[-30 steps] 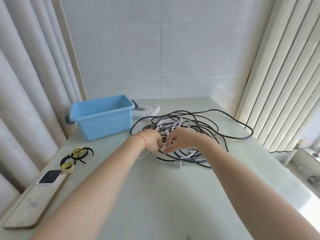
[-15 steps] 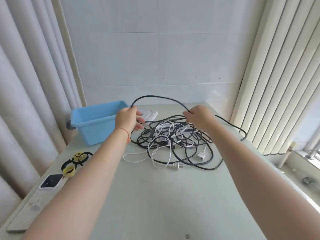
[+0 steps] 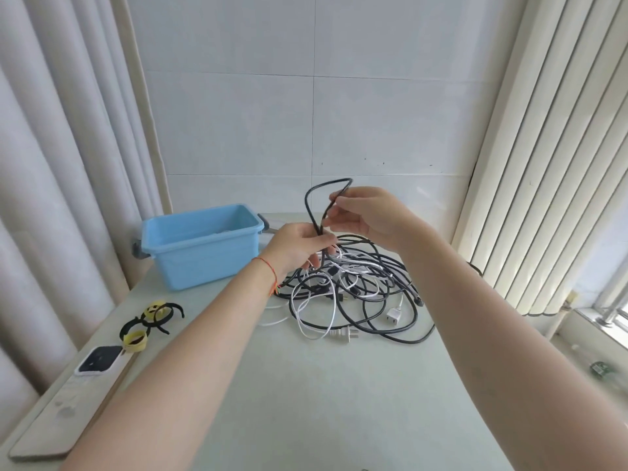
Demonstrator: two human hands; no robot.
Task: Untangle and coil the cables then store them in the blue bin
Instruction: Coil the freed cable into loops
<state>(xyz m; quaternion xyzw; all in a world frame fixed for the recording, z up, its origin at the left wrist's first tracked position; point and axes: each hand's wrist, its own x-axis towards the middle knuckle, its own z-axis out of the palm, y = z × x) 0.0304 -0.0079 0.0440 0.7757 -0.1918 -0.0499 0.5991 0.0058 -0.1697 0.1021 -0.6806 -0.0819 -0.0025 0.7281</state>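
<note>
Now the black cable (image 3: 311, 212) is folded into a tight loop above the tangled pile (image 3: 353, 287); half a second ago it spanned wide between both hands. Left hand (image 3: 295, 248) grips the loop's base, right hand (image 3: 365, 215) pinches its upper strand. Looks like coiling has begun, but the pile of black and white cables is mostly unsorted. Blue bin (image 3: 200, 248) sits just left of the pile, no cables visible in it. Pale tabletop (image 3: 323, 385), velcro ties (image 3: 149, 321) at left, tiled wall, curtains both sides.
</note>
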